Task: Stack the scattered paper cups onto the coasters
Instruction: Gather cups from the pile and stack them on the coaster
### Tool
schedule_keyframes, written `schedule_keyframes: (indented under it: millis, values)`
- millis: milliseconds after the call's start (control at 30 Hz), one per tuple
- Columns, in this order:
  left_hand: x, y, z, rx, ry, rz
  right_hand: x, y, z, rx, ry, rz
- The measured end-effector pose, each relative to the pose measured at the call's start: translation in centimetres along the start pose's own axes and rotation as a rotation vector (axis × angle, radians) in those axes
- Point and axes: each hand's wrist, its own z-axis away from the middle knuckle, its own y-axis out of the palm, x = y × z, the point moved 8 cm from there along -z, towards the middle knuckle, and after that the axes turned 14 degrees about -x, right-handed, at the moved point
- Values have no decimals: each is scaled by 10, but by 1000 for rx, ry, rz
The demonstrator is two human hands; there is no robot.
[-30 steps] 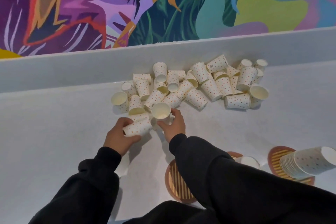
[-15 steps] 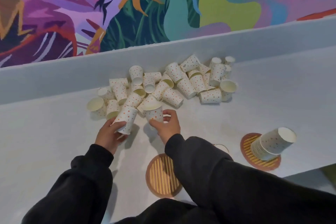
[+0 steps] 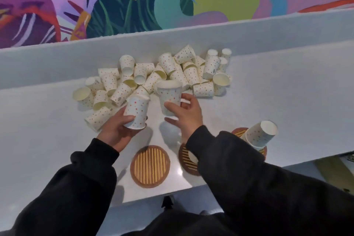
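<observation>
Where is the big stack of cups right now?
In the head view, the stack of cups leans on the far-right coaster, near the front edge of the counter, just right of the person's right sleeve.

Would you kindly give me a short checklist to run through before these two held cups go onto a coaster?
1. Left hand grips the dotted cup: ok.
2. Right hand grips the second cup: ok.
3. Bare coaster nearest the body is free to take cups: ok.
4. Middle coaster is free: cannot tell, the right sleeve covers most of it.
5. Stack of cups on the right coaster stands upright: not ok, it looks tilted to the right.
</observation>
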Motion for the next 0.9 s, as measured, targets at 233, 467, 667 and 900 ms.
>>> schedule_keyframes:
  millis: [233, 467, 667, 900]
  values:
    - [63, 75, 47, -81, 139, -286, 70, -84, -5, -49, -224, 112]
    - [85, 118, 71, -96, 433, -633, 100, -159, -3, -89, -365, 162]
    - [105, 130, 76, -121, 543, -911, 108, -179, 11, -52, -519, 320]
    - [147, 113, 64, -156, 476, -1032, 98, -183, 14, 21, -538, 415]
